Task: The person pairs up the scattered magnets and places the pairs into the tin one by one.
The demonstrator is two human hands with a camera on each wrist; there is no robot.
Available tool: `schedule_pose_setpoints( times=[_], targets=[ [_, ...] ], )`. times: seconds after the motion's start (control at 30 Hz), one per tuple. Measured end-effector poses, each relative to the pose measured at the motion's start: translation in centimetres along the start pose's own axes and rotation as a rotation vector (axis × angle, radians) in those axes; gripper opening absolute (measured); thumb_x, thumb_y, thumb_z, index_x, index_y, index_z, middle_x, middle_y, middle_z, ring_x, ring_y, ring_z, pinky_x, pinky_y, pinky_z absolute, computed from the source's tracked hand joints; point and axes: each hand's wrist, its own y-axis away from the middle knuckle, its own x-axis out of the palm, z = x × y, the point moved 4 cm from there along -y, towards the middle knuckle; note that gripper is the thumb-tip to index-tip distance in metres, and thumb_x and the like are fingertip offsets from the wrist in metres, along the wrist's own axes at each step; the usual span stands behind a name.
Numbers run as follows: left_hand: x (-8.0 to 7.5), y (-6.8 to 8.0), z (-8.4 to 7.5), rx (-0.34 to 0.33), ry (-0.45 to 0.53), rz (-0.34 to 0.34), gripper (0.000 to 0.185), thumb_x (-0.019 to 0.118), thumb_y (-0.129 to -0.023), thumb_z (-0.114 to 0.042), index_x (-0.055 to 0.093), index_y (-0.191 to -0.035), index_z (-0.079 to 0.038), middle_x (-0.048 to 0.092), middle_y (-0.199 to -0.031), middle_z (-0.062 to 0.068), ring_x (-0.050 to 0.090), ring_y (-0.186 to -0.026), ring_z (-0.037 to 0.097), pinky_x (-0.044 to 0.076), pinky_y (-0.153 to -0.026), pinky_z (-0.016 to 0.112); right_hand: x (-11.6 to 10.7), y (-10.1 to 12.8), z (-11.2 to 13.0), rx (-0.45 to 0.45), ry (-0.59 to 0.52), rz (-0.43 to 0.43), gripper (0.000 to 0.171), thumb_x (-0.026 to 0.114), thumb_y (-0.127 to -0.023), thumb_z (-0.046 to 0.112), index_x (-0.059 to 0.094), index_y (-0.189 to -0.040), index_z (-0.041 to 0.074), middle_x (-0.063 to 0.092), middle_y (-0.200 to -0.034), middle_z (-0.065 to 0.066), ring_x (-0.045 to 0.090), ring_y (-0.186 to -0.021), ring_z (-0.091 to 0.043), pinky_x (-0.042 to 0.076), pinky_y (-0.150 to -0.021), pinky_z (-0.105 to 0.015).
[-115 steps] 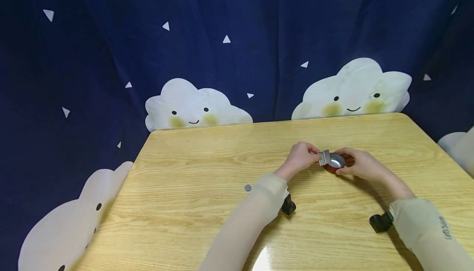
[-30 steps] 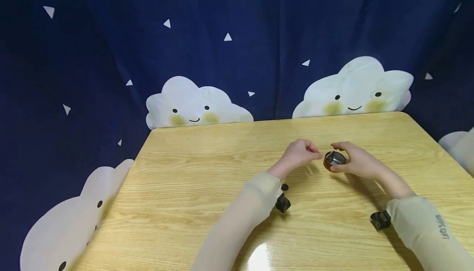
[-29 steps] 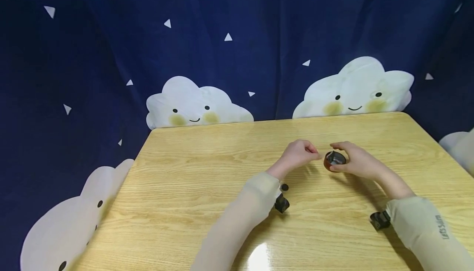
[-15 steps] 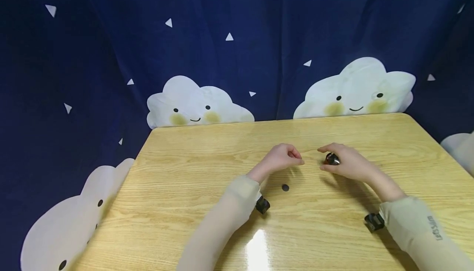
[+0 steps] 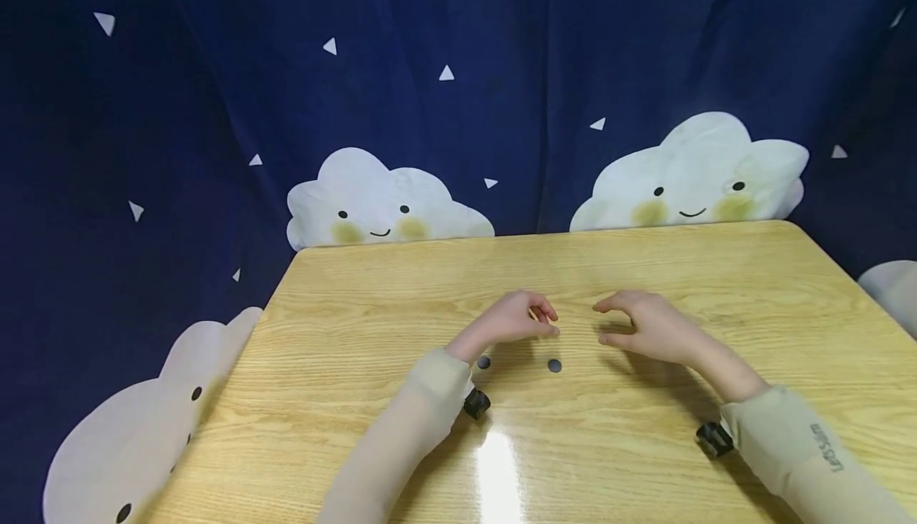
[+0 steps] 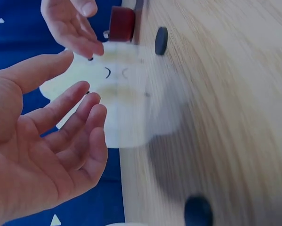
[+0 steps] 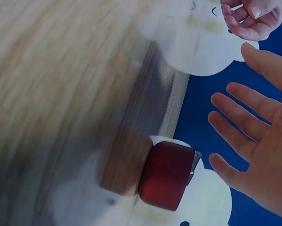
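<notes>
My left hand point(image 5: 510, 318) hovers above the table with loosely bent fingers and holds nothing. My right hand point(image 5: 652, 329) faces it, thumb and fingers spread apart, also holding nothing. A small red round cup point(image 7: 166, 176) stands on the table in the right wrist view, beyond the right hand's fingertips; in the head view that hand hides it. Over its rim sticks a silver metal piece point(image 7: 195, 165), hinge-like in shape. Two small dark discs lie on the table: one disc point(image 5: 555, 365) between the hands and nearer the front, the other disc point(image 5: 484, 362) beside the left wrist.
The light wooden table point(image 5: 401, 293) reaches back to a dark blue curtain point(image 5: 430, 14) with white clouds. Black wrist cameras hang under both sleeves, close to the tabletop. A bright glare lies near the front edge.
Earlier the left hand held the metal piece at the cup; a second ago it lay inside the cup. Both hands have since drawn left and toward the front, the right letting go of the cup.
</notes>
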Motion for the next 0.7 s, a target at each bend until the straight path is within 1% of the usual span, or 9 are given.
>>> schedule_pose_setpoints(
  times=[0.03, 0.07, 0.1, 0.2, 0.3, 0.4, 0.5, 0.7],
  targets=[
    [-0.1, 0.2, 0.2, 0.001, -0.009, 0.01, 0.026, 0.07, -0.078, -0.026, 0.065, -0.098, -0.01, 0.06, -0.082, -0.006, 0.055, -0.073, 0.006, 0.044, -0.062, 0.018, 0.1, 0.0, 0.1, 0.001, -0.004, 0.003, 0.042, 0.07, -0.078, 0.029, 0.062, -0.111, 0.006, 0.064, -0.108, -0.007, 0.059, -0.098, -0.025, 0.045, -0.085, -0.044],
    [-0.1, 0.3, 0.4, 0.001, -0.017, 0.016, 0.027, 0.07, -0.079, -0.027, 0.065, -0.099, -0.009, 0.06, -0.083, -0.006, 0.056, -0.074, 0.006, 0.044, -0.063, 0.018, 0.3, 0.0, 0.2, 0.004, -0.006, 0.01, 0.042, 0.07, -0.078, 0.03, 0.062, -0.111, 0.007, 0.064, -0.109, -0.007, 0.058, -0.102, -0.027, 0.045, -0.086, -0.044],
    [-0.2, 0.5, 0.5, 0.002, -0.023, 0.02, 0.028, 0.07, -0.079, -0.027, 0.065, -0.101, -0.009, 0.059, -0.084, -0.006, 0.056, -0.075, 0.006, 0.045, -0.064, 0.018, 0.4, 0.0, 0.3, 0.007, -0.013, 0.018, 0.041, 0.07, -0.078, 0.03, 0.062, -0.111, 0.007, 0.064, -0.109, -0.006, 0.059, -0.102, -0.026, 0.045, -0.086, -0.044],
    [-0.6, 1.0, 0.9, 0.004, -0.046, 0.026, 0.03, 0.07, -0.078, -0.027, 0.064, -0.101, -0.01, 0.06, -0.086, -0.006, 0.057, -0.077, 0.007, 0.045, -0.066, 0.019, 0.6, -0.1, 0.7, 0.008, -0.022, 0.043, 0.04, 0.069, -0.079, 0.031, 0.062, -0.111, 0.008, 0.064, -0.107, -0.005, 0.06, -0.1, -0.024, 0.046, -0.083, -0.042],
    [-0.9, 1.4, 1.2, 0.009, -0.069, 0.039, 0.031, 0.071, -0.078, -0.026, 0.064, -0.102, -0.009, 0.061, -0.09, -0.003, 0.058, -0.079, 0.008, 0.045, -0.067, 0.019, 0.7, -0.3, 1.3, -0.001, -0.034, 0.072, 0.039, 0.068, -0.079, 0.031, 0.062, -0.111, 0.008, 0.064, -0.105, -0.004, 0.06, -0.097, -0.023, 0.047, -0.081, -0.041],
    [-1.1, 1.9, 1.5, 0.016, -0.09, 0.056, 0.031, 0.071, -0.077, -0.026, 0.063, -0.103, -0.009, 0.061, -0.095, 0.0, 0.058, -0.082, 0.008, 0.046, -0.069, 0.02, 1.0, -0.4, 1.9, -0.022, -0.027, 0.081, 0.04, 0.069, -0.079, 0.032, 0.062, -0.111, 0.009, 0.066, -0.101, -0.003, 0.062, -0.092, -0.02, 0.048, -0.078, -0.04],
    [-1.1, 2.4, 1.8, 0.02, -0.133, 0.068, 0.032, 0.071, -0.077, -0.027, 0.063, -0.103, -0.01, 0.061, -0.099, 0.001, 0.058, -0.083, 0.008, 0.046, -0.072, 0.02, 1.2, -0.5, 2.3, -0.03, -0.008, 0.08, 0.041, 0.069, -0.078, 0.034, 0.062, -0.111, 0.011, 0.067, -0.095, 0.0, 0.063, -0.088, -0.017, 0.049, -0.075, -0.037],
    [-1.2, 3.6, 2.2, 0.026, -0.192, 0.076, 0.033, 0.072, -0.077, -0.026, 0.063, -0.104, -0.01, 0.061, -0.103, 0.004, 0.055, -0.079, 0.008, 0.045, -0.072, 0.022, 1.9, -0.7, 3.0, -0.038, 0.006, 0.098, 0.043, 0.068, -0.078, 0.038, 0.062, -0.112, 0.014, 0.067, -0.09, 0.004, 0.063, -0.083, -0.013, 0.048, -0.073, -0.035]
  ],
)
